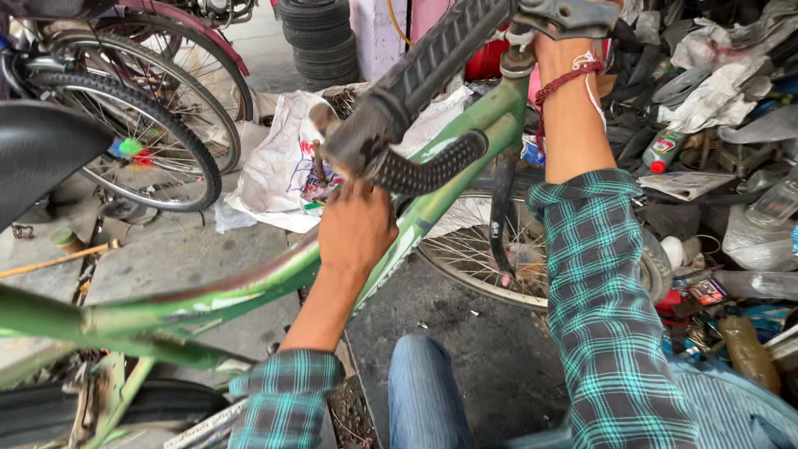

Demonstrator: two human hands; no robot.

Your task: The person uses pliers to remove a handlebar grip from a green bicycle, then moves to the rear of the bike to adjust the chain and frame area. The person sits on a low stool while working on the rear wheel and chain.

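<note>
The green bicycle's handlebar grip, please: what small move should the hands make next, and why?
Probably the left hand should close firmer around the ribbed grip, since its fingers sit just under it while the right hand steadies the handlebar on the green frame.

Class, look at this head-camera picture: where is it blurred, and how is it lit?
Head view: soft, even daylight, no hard shadows or glare; the grip and saddle close to the lens look soft, the left hand slightly blurred; the wheel behind stays sharp.
</note>
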